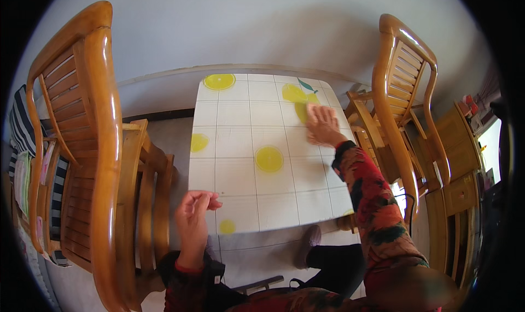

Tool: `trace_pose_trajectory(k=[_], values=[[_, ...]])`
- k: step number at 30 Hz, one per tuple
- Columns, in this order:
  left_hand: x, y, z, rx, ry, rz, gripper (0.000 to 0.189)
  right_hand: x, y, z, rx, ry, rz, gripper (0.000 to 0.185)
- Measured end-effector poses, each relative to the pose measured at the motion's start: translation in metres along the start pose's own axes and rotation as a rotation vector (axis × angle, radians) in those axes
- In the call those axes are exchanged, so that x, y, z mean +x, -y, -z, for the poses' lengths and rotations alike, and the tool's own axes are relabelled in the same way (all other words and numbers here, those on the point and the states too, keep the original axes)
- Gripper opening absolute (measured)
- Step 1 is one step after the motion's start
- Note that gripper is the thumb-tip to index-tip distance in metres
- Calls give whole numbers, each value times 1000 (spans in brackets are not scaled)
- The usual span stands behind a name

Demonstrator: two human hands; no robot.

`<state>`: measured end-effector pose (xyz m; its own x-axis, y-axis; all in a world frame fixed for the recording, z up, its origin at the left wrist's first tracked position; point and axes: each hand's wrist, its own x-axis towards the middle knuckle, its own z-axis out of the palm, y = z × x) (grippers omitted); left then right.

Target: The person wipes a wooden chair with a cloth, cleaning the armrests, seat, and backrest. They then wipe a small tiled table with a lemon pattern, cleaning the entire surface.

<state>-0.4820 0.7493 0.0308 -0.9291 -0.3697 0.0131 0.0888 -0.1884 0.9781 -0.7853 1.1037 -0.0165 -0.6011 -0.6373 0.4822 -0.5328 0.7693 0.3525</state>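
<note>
Before me stands a small table covered with a white tablecloth point(233, 144), printed with grid lines, yellow lemon slices and a green leaf. My right hand point(324, 123) lies palm down near its far right side, over part of a printed lemon. That hand is slightly blurred. A pale pinkish edge shows around the fingers, but I cannot tell if a cloth is beneath the palm. Over the near left corner hovers my left hand point(197, 215), with its fingers curled in and the thumb against the forefinger. Nothing shows in it. A small dark speck point(222, 193) lies close to its fingertips.
A wooden slatted chair point(102, 148) stands left of the table, with another wooden chair point(385, 90) on the right. The wall point(246, 29) rises behind the table. A wooden cabinet point(455, 148) is at the far right. Striped cushions point(22, 119) lie at far left.
</note>
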Motion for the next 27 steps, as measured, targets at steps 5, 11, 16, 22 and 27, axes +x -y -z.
trace_pose_trajectory(k=[5, 11, 16, 22, 27], values=[[-2, 6, 8, -48, -18, -60, 14, 41, 134, 39, 68, -61, 85, 66], [5, 20, 16, -86, -47, -87, 15, 34, 252, 100, 431, 235, 69, 65], [7, 27, 25, -22, -54, -66, 15, -10, 206, 108, 419, 240, 108, 62], [8, 32, 41, 35, -66, -83, 15, -110, 59, 123, 92, 170, -172, 81], [9, 41, 51, 203, -112, -146, 15, -182, 36, 147, 316, 615, -862, 70]])
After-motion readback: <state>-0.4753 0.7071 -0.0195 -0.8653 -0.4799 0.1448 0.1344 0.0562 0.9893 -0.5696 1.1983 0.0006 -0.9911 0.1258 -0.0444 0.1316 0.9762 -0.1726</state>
